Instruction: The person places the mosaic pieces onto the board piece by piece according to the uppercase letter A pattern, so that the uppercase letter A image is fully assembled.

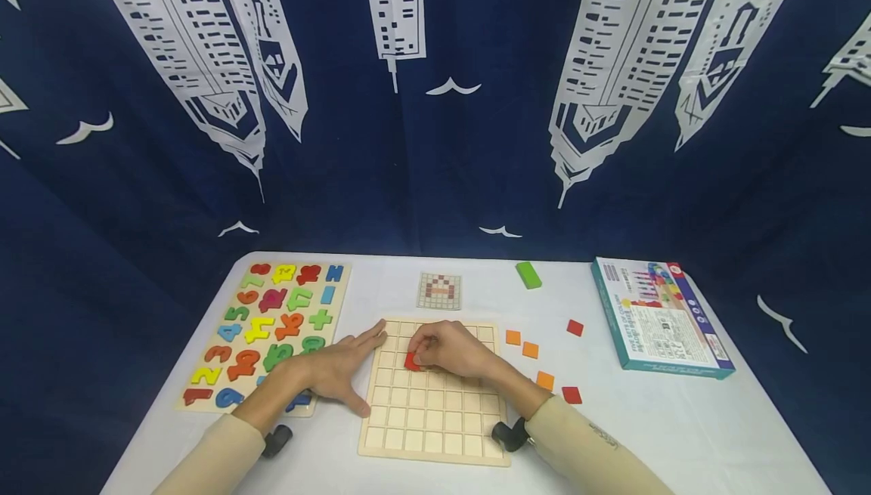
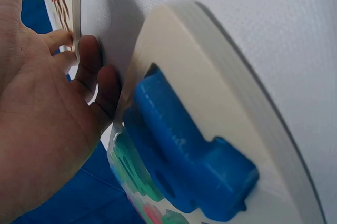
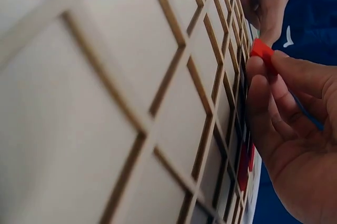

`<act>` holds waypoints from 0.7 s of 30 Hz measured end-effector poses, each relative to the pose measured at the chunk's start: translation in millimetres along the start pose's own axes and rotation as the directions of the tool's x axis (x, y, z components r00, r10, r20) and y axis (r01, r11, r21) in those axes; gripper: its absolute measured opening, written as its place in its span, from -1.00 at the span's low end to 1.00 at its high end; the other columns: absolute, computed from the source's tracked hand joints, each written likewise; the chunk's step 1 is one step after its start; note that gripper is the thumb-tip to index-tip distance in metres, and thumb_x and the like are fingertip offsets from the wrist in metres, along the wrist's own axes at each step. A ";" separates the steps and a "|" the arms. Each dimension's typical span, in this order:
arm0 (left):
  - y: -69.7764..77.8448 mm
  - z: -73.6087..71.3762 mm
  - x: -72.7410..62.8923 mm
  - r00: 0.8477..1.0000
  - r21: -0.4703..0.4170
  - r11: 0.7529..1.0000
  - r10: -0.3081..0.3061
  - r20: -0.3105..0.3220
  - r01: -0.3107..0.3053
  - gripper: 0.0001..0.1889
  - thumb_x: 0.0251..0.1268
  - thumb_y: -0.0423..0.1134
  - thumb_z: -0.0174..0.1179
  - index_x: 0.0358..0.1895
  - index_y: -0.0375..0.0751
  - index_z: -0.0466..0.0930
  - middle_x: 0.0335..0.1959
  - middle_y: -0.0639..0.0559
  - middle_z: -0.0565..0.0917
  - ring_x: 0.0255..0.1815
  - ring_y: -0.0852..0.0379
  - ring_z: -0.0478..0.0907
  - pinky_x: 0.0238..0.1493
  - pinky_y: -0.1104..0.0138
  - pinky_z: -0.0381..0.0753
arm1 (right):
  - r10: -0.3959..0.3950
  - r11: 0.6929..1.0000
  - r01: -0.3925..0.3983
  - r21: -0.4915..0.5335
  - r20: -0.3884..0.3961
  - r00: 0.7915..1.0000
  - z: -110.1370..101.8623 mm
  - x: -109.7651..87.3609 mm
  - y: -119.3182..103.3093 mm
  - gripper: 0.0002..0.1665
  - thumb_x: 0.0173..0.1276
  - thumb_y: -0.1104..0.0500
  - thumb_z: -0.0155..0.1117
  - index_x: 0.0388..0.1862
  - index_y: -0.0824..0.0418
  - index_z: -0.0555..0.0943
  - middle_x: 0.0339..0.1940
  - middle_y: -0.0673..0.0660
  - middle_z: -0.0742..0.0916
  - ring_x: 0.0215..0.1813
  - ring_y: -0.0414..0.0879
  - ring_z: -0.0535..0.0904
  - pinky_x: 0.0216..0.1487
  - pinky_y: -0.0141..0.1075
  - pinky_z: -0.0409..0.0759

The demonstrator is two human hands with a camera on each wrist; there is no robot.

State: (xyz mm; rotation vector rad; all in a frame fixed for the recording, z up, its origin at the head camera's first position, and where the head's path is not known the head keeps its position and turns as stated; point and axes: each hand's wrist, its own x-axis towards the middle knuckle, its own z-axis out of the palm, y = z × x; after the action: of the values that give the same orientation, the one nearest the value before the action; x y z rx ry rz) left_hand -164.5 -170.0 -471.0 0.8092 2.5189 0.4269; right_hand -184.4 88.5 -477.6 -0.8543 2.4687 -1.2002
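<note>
I'm watching a person at a white table point(image 1: 680, 434). The middle of my clock is the wooden grid board point(image 1: 433, 457), and 12 points away from the person.

The right hand point(image 1: 452, 350) pinches a small red tile point(image 1: 411, 362) with its thumb and fingers. The tile is over the board, about 11 o'clock from the middle (I can't tell if it touches the wood). The right hand and arm get in the way, hiding lots of little squares. From the right wrist, some red bits point(image 3: 243, 168) peek out low by that hand, but I can't tell how they lie.

The left hand point(image 1: 336, 368) is at the board's edge at 9 o'clock, with its fingers spread out and not gripping anything. Its arm goes over the number puzzle point(image 1: 305, 329), between 9 and 10 o'clock, and hides a few low numbers.

At 12 o'clock a little square picture card point(image 1: 438, 291) lies flat. A green block point(image 1: 528, 275) is near 1. Three orange tiles point(image 1: 530, 350) lie loose from 2 to 3 o'clock, and two loose red tiles point(image 1: 572, 395) are farther out. A flat box with teal sides point(image 1: 663, 321) lies well apart, between 2 and 3. Behind hangs a dark blue curtain point(image 1: 408, 177) with white upside-down towers.
</note>
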 end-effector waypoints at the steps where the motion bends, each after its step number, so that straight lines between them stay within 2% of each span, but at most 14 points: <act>1: 0.1 -0.1 -0.3 1.000 -0.002 1.000 0.000 0.001 0.000 0.31 -0.46 0.45 0.32 0.48 0.03 -0.12 0.49 0.16 -0.35 0.39 -0.24 -0.02 0.22 -0.15 0.17 | 0.001 1.000 -0.001 -0.009 -0.004 1.000 1.5 2.1 -0.3 -0.88 0.15 0.19 0.35 -0.32 0.00 0.65 -0.50 -0.14 0.66 -0.45 -0.29 0.55 -0.37 -0.40 0.53; 12: 1.0 -0.8 -1.7 1.000 -0.014 1.000 -0.004 -0.001 0.004 0.30 -0.44 0.44 0.33 0.48 0.02 -0.12 0.49 0.17 -0.34 0.39 -0.26 -0.03 0.20 -0.19 0.16 | 0.000 0.997 -0.001 -0.074 -0.013 1.000 14.3 14.0 -7.9 -0.87 0.13 0.26 0.35 -0.36 0.04 0.65 -0.53 -0.15 0.65 -0.48 -0.31 0.53 -0.41 -0.45 0.53; 21: -0.7 0.5 0.1 1.000 -0.009 1.000 0.004 0.006 -0.004 0.31 -0.44 0.45 0.32 0.48 0.02 -0.15 0.49 0.18 -0.35 0.40 -0.25 -0.03 0.22 -0.16 0.16 | -0.019 0.989 0.014 -0.147 -0.032 0.999 16.7 17.6 -9.9 -0.85 0.13 0.28 0.34 -0.38 0.01 0.65 -0.54 -0.17 0.64 -0.48 -0.34 0.52 -0.40 -0.47 0.51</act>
State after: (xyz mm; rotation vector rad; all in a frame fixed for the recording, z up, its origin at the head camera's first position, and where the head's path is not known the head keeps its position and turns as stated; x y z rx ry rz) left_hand -164.7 -170.4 -471.7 0.8105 2.5082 0.4359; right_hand -186.6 62.5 -479.9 -0.9011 2.6080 -1.0567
